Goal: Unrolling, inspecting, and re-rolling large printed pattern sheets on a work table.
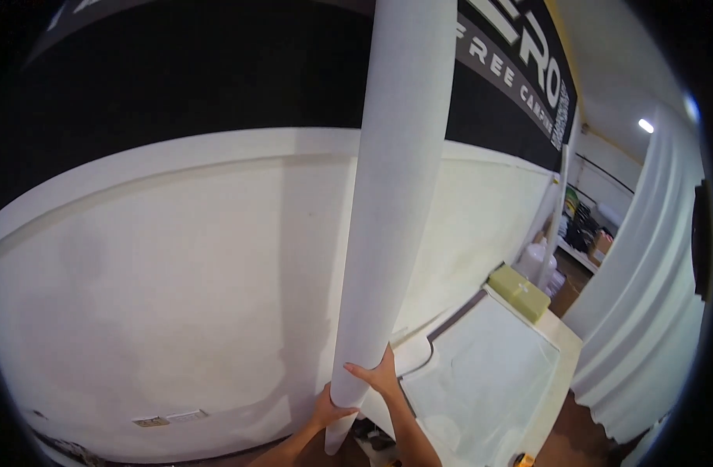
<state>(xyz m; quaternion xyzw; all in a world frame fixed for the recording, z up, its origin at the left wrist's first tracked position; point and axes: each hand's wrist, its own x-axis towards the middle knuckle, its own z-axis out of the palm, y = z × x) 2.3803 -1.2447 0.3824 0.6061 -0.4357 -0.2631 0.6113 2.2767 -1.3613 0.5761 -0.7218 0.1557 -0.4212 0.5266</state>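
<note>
A long white roll [399, 156], perhaps of paper or fabric, stands nearly upright in front of me and runs out of the top of the picture. Low on its left side my left hand [328, 409] wraps round it, thumb across the front. A little higher, my right hand [378, 375] grips its right side, the thumb reaching over the front. Most fingers of both hands are hidden behind the roll. Its narrow lower end [337, 437] shows beneath my hands.
To the right, a table [570, 338] bears a white sheet [481, 366] and a green box [520, 292]. A pale curtain [644, 296] hangs beyond it. Behind the roll stands a white wall [177, 288] with a socket plate [150, 422] and a black upper panel [216, 78].
</note>
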